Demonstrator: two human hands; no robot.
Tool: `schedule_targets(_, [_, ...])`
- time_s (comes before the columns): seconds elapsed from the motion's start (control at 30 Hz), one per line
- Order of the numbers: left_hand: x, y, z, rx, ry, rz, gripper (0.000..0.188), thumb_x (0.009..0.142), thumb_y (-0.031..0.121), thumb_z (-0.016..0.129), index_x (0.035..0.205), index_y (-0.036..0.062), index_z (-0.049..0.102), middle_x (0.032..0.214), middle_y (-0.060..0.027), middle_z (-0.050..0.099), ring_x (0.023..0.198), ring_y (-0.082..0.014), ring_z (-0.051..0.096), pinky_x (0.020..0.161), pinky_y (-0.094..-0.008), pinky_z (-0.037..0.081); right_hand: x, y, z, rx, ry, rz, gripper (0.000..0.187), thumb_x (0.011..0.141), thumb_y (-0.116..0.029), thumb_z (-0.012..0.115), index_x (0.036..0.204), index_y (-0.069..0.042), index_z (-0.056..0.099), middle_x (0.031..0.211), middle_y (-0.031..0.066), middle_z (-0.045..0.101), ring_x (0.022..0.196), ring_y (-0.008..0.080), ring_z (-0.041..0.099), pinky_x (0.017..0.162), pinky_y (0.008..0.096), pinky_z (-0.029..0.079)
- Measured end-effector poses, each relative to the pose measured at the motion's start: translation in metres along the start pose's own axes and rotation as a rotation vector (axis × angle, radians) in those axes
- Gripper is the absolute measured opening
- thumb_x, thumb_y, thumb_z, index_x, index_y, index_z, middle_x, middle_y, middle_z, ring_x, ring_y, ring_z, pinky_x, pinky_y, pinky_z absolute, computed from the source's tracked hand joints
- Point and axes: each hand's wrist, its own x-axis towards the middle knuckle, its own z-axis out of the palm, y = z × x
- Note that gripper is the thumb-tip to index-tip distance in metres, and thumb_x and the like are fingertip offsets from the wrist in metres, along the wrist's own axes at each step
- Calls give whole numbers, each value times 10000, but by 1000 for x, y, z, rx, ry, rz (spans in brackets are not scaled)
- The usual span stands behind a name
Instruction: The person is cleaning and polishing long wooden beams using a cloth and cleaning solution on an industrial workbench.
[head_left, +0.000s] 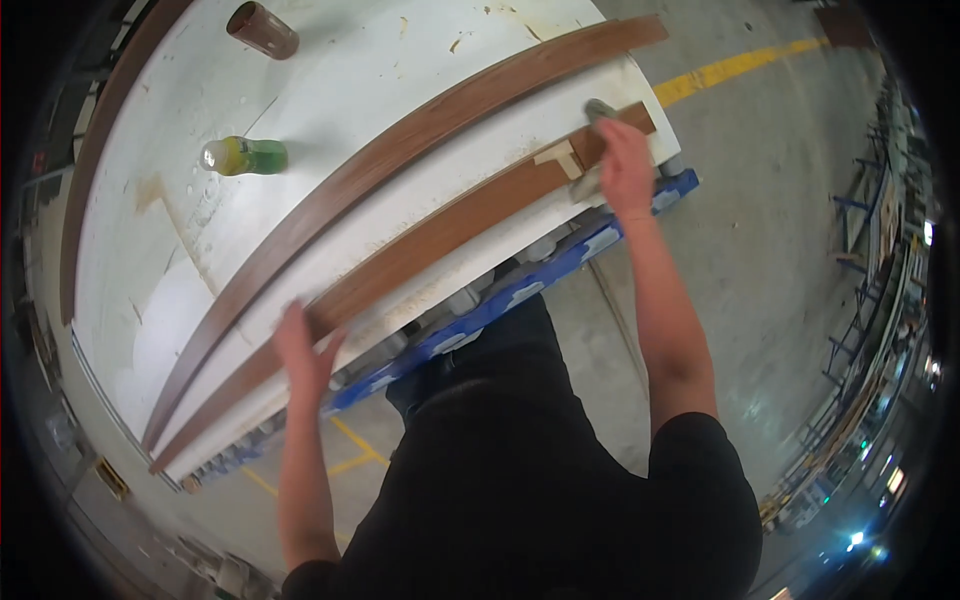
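Observation:
Two long brown wooden strips lie on a white board [330, 90]. The nearer strip [430, 245] runs along the board's front edge. My left hand [305, 350] rests flat on its left part, fingers spread. My right hand [625, 165] is closed on a small grey tool [598, 108] pressed at the strip's right end, beside a pale bare patch [562, 157]. The farther strip [420, 135] lies parallel, untouched.
A green and yellow bottle [245, 156] and a brown cylinder [263, 29] lie on the board's far side. A blue frame [560, 265] carries the board. Concrete floor with yellow lines [730, 68] lies to the right, with metal racks [860, 300] along the right rim.

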Motion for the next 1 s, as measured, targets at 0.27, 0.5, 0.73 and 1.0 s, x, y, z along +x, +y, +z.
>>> schedule_targets(0.27, [169,280,39,-535,107,122,448,895,290,839,1262,69,710,1237,-136,726,1187,-373,645,1069,-506,476,59,16,-72,-127,-250,198,193,871,-135,740,1054,-124,799,975,79,762,880,287,722,824,424,568])
schedule_targets(0.5, [194,316,68,-364,375,60,264,863,347,812,965,116,735,965,-53,671,928,-266,626,824,-423,456,54,-82,-27,-62,-707,202,128,891,-199,772,953,-87,762,968,105,762,910,328,754,787,435,593])
schedule_targets(0.73, [187,313,73,-384,414,52,254,862,334,816,973,122,731,944,-40,672,900,-253,637,813,-405,460,41,-88,-4,8,-562,223,163,927,-251,771,902,-92,749,847,93,762,797,320,747,718,439,587])
schedule_targets(1.0, [186,310,71,-390,386,57,238,873,331,801,961,124,724,936,-41,665,908,-246,636,826,-403,457,45,-87,0,-96,-615,226,188,935,-241,770,921,-56,736,853,130,763,801,328,748,733,437,585])
